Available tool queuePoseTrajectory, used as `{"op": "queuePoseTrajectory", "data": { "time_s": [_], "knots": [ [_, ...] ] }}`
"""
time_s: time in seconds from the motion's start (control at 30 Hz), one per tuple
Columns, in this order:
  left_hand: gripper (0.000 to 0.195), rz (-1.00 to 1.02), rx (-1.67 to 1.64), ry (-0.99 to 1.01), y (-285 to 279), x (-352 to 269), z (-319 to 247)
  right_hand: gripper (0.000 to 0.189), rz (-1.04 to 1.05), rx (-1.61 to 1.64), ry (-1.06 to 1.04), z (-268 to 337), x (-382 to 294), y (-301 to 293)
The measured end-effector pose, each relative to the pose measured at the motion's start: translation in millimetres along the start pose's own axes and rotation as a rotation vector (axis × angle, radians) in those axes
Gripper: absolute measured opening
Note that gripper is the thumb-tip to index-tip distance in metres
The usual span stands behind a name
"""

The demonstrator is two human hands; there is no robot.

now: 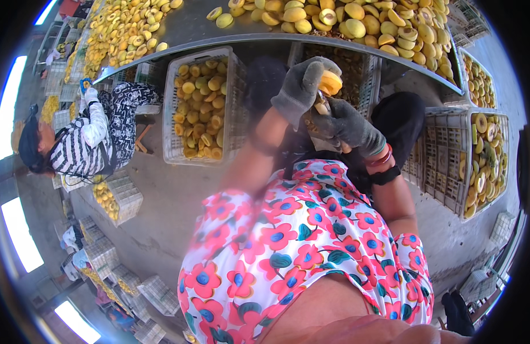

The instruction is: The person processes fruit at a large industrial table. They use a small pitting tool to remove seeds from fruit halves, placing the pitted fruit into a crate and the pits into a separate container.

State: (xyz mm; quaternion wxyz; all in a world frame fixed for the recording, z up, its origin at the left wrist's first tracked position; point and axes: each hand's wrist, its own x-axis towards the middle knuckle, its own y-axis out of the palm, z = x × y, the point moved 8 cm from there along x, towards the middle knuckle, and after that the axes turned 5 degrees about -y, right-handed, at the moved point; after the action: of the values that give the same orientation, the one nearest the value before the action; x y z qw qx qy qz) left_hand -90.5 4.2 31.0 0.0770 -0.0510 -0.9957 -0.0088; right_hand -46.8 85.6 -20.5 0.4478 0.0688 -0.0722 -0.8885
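Grey knit work gloves cover both hands. My left hand is closed around a halved yellow stone fruit, a peach or apricot, with its orange flesh showing. Just below it, my right hand grips a small hand tool with a pale handle. The tool's metal end is at the underside of the fruit; its exact shape is partly hidden by the gloves. Beneath my hands, between my knees, a crate holds brown pits or scraps.
A metal-edged worktable heaped with yellow fruit lies ahead. Plastic crates of halved fruit stand at left and right. A co-worker sits farther left, hands at the table edge. More stacked crates fill the lower left.
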Motion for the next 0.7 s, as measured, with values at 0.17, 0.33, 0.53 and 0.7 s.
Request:
{"op": "queuePoseTrajectory", "data": {
  "time_s": [0.17,0.33,0.53,0.7],
  "knots": [
    [0.056,-0.559,0.002,-0.041,-73,-11,-2,0.012,-0.070,0.162,0.135,-9,-11,-5],
    [0.050,-1.024,1.078,-0.420,-235,-73,-16,0.019,-0.458,-0.606,0.012,-25,-11,-51],
    [0.048,-1.022,1.315,-0.108,-297,-35,-17,0.019,-0.488,-0.729,0.052,-13,0,-49],
    [0.058,-0.767,1.200,-0.187,-347,78,53,0.020,-0.416,-0.812,0.023,-31,9,-48]
  ]
}}
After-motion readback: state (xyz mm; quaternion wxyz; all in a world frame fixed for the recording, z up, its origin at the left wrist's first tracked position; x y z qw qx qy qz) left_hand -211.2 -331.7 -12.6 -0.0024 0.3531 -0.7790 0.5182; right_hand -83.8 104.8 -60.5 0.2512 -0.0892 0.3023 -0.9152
